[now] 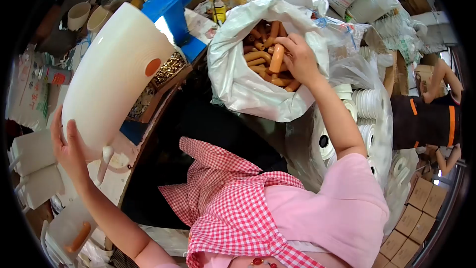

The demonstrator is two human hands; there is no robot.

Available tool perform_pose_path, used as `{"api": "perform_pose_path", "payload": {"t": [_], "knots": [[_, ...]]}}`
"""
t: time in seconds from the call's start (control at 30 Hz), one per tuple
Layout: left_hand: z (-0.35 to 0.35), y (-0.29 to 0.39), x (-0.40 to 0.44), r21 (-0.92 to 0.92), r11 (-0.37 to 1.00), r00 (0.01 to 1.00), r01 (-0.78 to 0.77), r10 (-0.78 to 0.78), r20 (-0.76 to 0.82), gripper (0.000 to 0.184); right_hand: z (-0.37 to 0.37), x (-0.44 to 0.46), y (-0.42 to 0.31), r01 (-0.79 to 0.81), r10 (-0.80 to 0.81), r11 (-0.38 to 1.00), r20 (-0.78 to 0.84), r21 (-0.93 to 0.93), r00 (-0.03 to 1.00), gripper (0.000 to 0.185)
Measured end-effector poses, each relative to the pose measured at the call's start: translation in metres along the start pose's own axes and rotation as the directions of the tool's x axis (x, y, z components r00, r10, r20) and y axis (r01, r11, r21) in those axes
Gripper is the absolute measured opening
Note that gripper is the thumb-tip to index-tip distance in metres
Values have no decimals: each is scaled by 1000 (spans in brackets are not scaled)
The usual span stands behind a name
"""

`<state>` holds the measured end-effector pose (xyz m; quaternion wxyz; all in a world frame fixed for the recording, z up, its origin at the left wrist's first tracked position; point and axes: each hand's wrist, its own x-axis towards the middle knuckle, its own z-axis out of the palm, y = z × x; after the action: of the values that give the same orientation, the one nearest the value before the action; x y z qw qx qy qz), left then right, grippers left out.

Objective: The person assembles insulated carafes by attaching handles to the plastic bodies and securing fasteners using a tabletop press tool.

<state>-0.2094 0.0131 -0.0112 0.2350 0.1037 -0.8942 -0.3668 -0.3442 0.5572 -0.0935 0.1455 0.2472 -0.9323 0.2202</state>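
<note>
A large white plastic vessel lies tilted over the bench at left. It has an orange round spot on its side and a small white spout-like piece at its lower end. My left hand grips the vessel's lower end, thumb and fingers around it. At upper middle, an open white sack holds several orange-brown curved tube-like handles. My right hand reaches into the sack's mouth, fingers closed on one orange handle. Part of that handle is hidden by my fingers.
A blue machine stands on the bench behind the vessel, near a wooden tray of small brass-coloured parts. Stacked white plastic pieces in clear bags are right of the sack. Cardboard boxes and another person are at far right.
</note>
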Motion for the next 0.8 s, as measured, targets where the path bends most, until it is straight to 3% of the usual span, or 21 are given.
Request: {"api": "perform_pose_path", "payload": {"t": [0.17, 0.4, 0.5, 0.57, 0.6, 0.63, 0.67, 0.73, 0.77, 0.8], "knots": [[1, -2, 1, -62, 996, 998, 60, -61, -16, 42, -13, 4, -20, -2, 19, 991, -127, 133, 992, 32], [2, 0, 0, -73, 997, 1000, 1, -2, -8, 43, -28, 10, -38, -69, 95, 977, -123, 204, 988, 33], [-1, -6, 0, -75, 997, 1000, -6, 4, -16, 42, -29, 9, -45, -9, 30, 991, -157, 132, 987, 34], [-4, -7, 3, 182, 981, 998, -60, 60, 4, 46, -31, 12, -54, 216, -120, 934, -321, 284, 940, 32], [-3, -8, 2, 152, 988, 999, -40, 41, -2, 44, -28, -1, -69, -19, 147, 806, -169, 592, 974, 33], [-2, -11, 0, 108, 994, 999, -31, 32, -8, 43, -29, -12, -79, -220, 225, 724, 78, 654, 971, 39], [-2, -17, 2, 94, 995, 999, -38, 38, -1, 43, 2, -28, -76, -254, 256, 519, 135, 816, 957, 54], [-3, -14, 4, 167, 986, 1000, -26, 25, 12, 44, 23, -53, -106, -436, 335, 367, 320, 822, 886, 64], [-2, -27, 6, 98, 993, 998, -67, 67, 7, 43, 36, -72, -118, -530, 345, 380, 416, 758, 842, 69], [-1, -23, 8, 151, 987, 999, -46, 42, 29, 45, 47, -93, -130, -606, 342, 457, 501, 651, 795, 75]]}}
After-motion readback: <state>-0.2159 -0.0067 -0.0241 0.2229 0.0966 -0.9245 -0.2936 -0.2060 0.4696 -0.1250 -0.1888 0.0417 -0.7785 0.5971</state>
